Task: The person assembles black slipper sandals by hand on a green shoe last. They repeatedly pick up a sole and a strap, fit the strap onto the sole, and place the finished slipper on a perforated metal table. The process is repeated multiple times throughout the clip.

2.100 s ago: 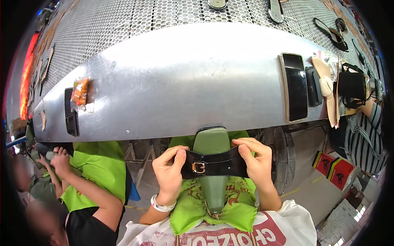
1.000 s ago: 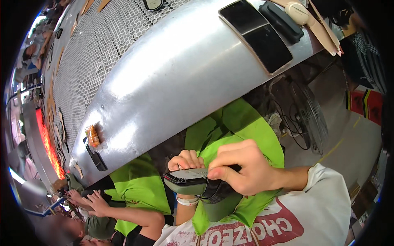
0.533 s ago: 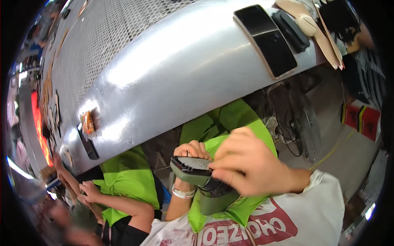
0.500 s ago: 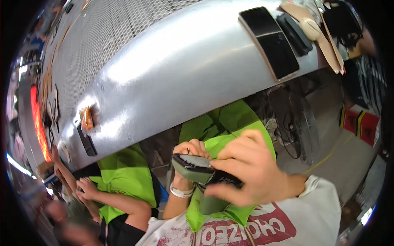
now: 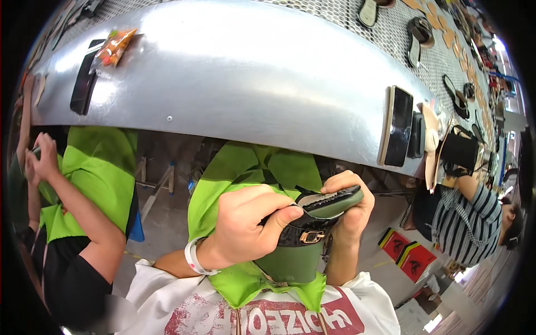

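A green shoe last (image 5: 287,263) is held bottom-up over my lap, carrying a black shoe upper (image 5: 293,233) with a gold buckle (image 5: 312,237). On its left side my left hand (image 5: 245,223) is closed, thumb and forefinger pinching the upper's black edge. My right hand (image 5: 353,215) wraps around the toe end of the last from the right. Along the underside near the toe, the black upper's edge looks gathered around a pale insole (image 5: 315,202). What my right fingers press on behind the last is partly hidden.
Before me runs a shiny metal table (image 5: 234,95) with a mesh conveyor (image 5: 329,22) beyond, bearing sandals. A phone (image 5: 398,125) and dark case (image 5: 416,135) lie right; an orange packet (image 5: 116,47) and dark slab (image 5: 85,81) left. People sit on both sides, the left one's arm (image 5: 84,206) nearby.
My hands have swapped roles: the left now pinches the upper's edge, and the right grips the toe. The last has turned, its toe now pointing right. The view has swung rightward.
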{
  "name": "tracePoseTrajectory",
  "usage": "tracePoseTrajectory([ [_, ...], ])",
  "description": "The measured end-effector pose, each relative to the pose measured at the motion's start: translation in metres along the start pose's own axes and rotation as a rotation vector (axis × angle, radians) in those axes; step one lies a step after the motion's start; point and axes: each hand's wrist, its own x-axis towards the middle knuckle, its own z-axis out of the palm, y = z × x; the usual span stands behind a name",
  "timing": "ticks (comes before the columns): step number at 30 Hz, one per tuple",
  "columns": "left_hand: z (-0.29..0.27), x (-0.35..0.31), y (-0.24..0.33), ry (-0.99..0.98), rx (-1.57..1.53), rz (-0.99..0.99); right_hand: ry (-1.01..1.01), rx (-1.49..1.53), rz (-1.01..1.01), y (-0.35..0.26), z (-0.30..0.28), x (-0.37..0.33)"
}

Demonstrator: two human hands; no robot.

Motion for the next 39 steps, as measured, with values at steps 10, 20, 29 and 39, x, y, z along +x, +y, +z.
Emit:
tracePoseTrajectory([
  [10, -0.021, -0.013, 0.008, -0.059, 0.112, 0.099, -0.025, 0.175, -0.134, 0.011, 0.015, 0.000],
  [20, -0.019, 0.007, -0.029, -0.622, -0.804, -0.733, -0.144, 0.331, -0.164, 0.013, 0.022, 0.001],
  [29, -0.016, -0.012, 0.011, -0.237, 0.013, 0.040, -0.227, 0.347, 0.074, 0.013, 0.026, 0.012],
  [39, -0.036, -0.054, -0.039, -0.392, -1.086, -0.781, -0.460, 0.614, 0.021, 0.037, -0.002, 0.013],
])
